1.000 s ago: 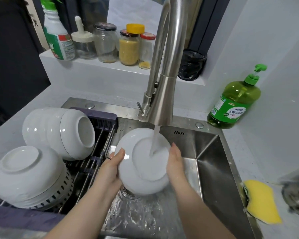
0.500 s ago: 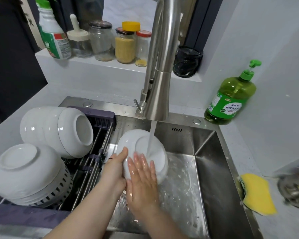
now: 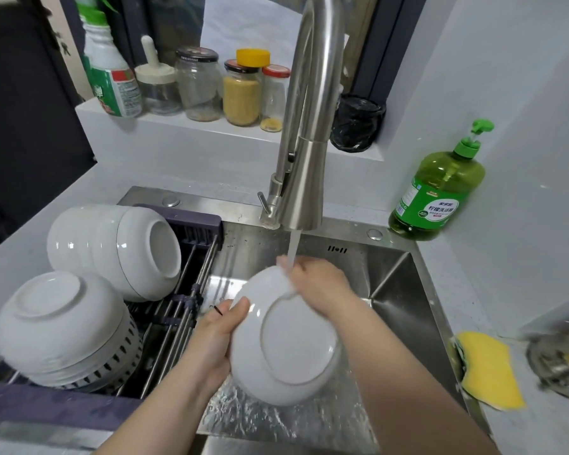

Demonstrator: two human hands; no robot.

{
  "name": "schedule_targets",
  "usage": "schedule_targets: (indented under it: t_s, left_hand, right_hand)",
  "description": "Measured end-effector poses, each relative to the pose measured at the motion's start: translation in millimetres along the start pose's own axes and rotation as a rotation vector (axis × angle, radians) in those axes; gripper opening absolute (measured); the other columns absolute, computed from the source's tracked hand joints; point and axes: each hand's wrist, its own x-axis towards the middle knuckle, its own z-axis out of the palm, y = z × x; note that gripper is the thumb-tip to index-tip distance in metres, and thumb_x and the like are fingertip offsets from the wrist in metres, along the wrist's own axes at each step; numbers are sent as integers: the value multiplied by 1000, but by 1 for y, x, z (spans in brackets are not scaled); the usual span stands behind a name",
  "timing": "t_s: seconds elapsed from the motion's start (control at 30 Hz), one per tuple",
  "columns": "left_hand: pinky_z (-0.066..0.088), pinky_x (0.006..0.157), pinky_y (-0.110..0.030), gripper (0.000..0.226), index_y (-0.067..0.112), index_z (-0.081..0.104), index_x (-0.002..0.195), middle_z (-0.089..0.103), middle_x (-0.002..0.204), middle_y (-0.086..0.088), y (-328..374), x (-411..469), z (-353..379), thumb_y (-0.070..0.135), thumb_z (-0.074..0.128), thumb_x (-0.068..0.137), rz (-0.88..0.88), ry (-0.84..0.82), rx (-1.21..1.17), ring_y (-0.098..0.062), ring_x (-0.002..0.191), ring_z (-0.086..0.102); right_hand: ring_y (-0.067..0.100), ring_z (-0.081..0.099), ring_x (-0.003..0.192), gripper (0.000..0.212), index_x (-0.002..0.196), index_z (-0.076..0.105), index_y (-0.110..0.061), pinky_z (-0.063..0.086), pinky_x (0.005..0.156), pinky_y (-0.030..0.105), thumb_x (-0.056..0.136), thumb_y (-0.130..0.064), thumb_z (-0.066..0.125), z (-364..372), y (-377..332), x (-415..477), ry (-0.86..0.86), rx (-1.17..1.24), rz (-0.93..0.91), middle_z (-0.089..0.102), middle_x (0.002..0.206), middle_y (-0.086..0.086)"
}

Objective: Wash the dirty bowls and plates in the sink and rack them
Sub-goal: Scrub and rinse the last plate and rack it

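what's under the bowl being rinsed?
Under the held bowl: wet steel sink floor with running water. The drain and anything directly beneath are covered by the bowl and the left hand; right hand grips its far rim.

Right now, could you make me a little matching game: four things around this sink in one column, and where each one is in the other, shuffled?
Things:
1. sponge
2. soap bottle
3. plate
4. jars

Places:
A. on the ledge behind the tap
B. at the sink's right edge, on the counter
C. in the back right corner of the counter
D. held in both hands under the running water

Pairs: 1-B, 2-C, 3-D, 4-A
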Motion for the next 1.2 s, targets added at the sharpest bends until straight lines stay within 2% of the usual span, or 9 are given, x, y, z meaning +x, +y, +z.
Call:
schedule_targets:
  t_s: [0.2, 0.37, 0.5, 0.6, 0.7, 0.83, 0.93, 1.07, 1.2]
  left_hand:
    - [48, 59, -28, 15, 9, 58, 83, 66, 71, -5, 19, 16, -5, 18, 49, 91, 53, 131, 110, -18, 64, 62]
    - [26, 108, -34, 42, 17, 38, 138, 38, 144, -5, 0, 24, 31, 24, 38, 97, 497, 253, 1110, -21, 131, 35]
    - [2, 110, -25, 62, 14, 39, 139, 42, 144, -3, -15, 34, 59, 39, 16, 87, 875, -48, 1513, -20, 135, 35]
    - [0, 110, -22, 80, 19, 34, 142, 35, 148, 4, -8, 46, 69, 49, -4, 78, 858, -219, 1630, -13, 140, 22]
    - [19, 106, -20, 79, 19, 49, 133, 48, 138, 5, 0, 54, 71, 50, 0, 79, 798, -156, 1569, -12, 130, 38]
    - [34, 102, -25, 37, 21, 59, 122, 59, 126, 5, 1, 55, 71, 29, 37, 94, 641, -47, 1335, -15, 120, 50]
    - [35, 92, -26, 38, 23, 58, 121, 58, 125, -2, 5, 58, 61, 32, 28, 99, 427, 116, 1193, -21, 115, 52]
    - [47, 83, -34, 39, 15, 64, 92, 66, 94, -11, 11, 63, 30, 43, 38, 95, -74, 186, 591, -28, 86, 61]
    - [48, 62, -31, 36, 15, 63, 83, 68, 76, -7, -6, 47, 14, 44, 44, 92, -149, 185, 326, -23, 69, 62]
  right_hand:
    - [19, 60, 73, 41, 82, 64, -9, 46, 70, 27, 92, -45, 46, 9, 25, -9, 30, 898, 454, 66, 81, 5]
    - [25, 56, 80, 58, 94, 65, 6, 36, 68, 29, 92, -48, 43, 9, 28, -3, 225, 619, 467, 63, 85, 15]
    - [29, 58, 90, 53, 64, 55, -11, 38, 75, 31, 96, -46, 34, 17, 25, -5, 260, 368, 336, 65, 88, 17]
    - [33, 59, 98, 54, 87, 66, -6, 43, 82, 35, 99, -42, 27, 19, 35, -9, 332, 382, 365, 66, 101, 19]
    - [32, 58, 98, 56, 96, 66, -1, 40, 78, 32, 100, -38, 24, 19, 36, -14, 344, 369, 352, 65, 101, 18]
    - [28, 54, 86, 52, 58, 46, -15, 36, 72, 30, 100, -39, 27, 26, 34, -14, 335, 427, 352, 59, 81, 11]
    - [23, 46, 73, 53, 53, 36, -16, 33, 67, 29, 100, -38, 27, 29, 36, -16, 350, 455, 364, 45, 62, 0]
    - [15, 39, 56, 54, 52, 36, -11, 31, 63, 31, 99, -38, 30, 20, 41, -19, 400, 538, 389, 43, 57, 2]
    - [15, 37, 55, 53, 53, 35, -11, 31, 58, 31, 99, -39, 31, 17, 45, -19, 388, 573, 473, 40, 57, 3]
